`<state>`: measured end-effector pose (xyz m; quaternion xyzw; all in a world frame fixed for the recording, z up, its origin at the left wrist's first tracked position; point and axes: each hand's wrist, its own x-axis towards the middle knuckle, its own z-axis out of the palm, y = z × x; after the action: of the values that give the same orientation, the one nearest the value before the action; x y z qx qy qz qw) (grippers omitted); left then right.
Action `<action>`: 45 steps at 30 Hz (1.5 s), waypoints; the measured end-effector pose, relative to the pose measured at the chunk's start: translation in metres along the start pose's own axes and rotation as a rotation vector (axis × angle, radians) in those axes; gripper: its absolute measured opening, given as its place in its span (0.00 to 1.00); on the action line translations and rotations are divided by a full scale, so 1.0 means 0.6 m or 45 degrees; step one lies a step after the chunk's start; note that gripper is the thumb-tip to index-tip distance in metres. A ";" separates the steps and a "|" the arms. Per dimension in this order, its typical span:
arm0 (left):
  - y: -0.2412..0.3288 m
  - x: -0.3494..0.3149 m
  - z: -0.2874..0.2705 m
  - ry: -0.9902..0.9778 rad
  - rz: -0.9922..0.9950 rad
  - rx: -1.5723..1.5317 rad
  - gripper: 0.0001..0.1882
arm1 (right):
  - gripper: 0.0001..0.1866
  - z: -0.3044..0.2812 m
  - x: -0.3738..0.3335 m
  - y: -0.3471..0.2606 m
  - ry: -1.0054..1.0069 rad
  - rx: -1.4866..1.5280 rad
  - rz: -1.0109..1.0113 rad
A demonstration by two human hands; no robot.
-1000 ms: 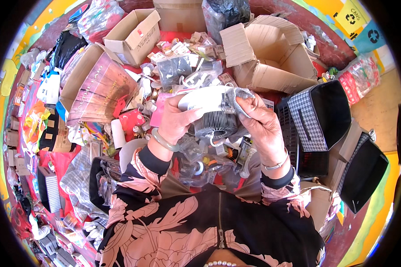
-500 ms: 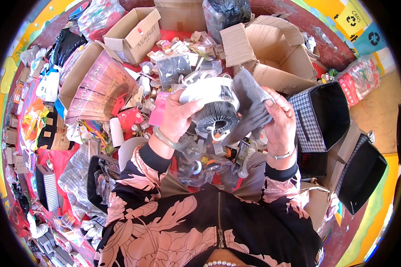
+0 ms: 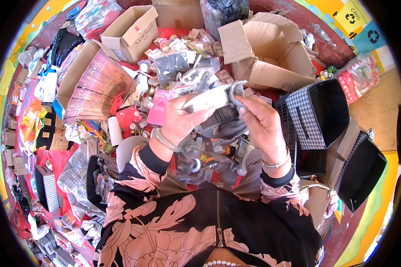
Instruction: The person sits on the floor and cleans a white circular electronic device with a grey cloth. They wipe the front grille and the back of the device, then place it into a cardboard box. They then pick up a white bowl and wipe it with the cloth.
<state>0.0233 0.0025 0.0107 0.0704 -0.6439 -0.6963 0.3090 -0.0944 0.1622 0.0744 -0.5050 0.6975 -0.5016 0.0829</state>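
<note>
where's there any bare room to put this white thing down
Little. The big open cardboard box beyond the hands looks mostly bare inside, as does the black bin beside the right hand. The pile beneath the left hand and white ribbed piece is packed solid.

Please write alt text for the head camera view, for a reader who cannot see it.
Two hands, left hand and right hand, hold a white ribbed object and a grey cloth above a cluttered pile, with cardboard boxes behind.
</note>
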 end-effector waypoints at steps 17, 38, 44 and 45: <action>-0.001 0.007 -0.003 -0.011 -0.082 0.068 0.16 | 0.17 0.029 -0.007 0.020 0.178 -0.377 -0.122; -0.018 0.009 -0.014 0.099 -0.035 -0.343 0.18 | 0.16 -0.080 -0.003 0.100 0.104 1.743 0.456; -0.007 0.013 -0.021 0.096 -0.214 -0.725 0.17 | 0.18 -0.086 0.007 0.092 0.291 1.741 0.431; -0.005 0.014 -0.020 0.094 -0.243 -0.764 0.17 | 0.17 -0.082 0.008 0.092 0.305 1.737 0.459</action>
<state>0.0219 -0.0123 0.0086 0.0615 -0.3886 -0.8780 0.2726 -0.1615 0.1879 0.0565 -0.1589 0.3051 -0.8566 0.3847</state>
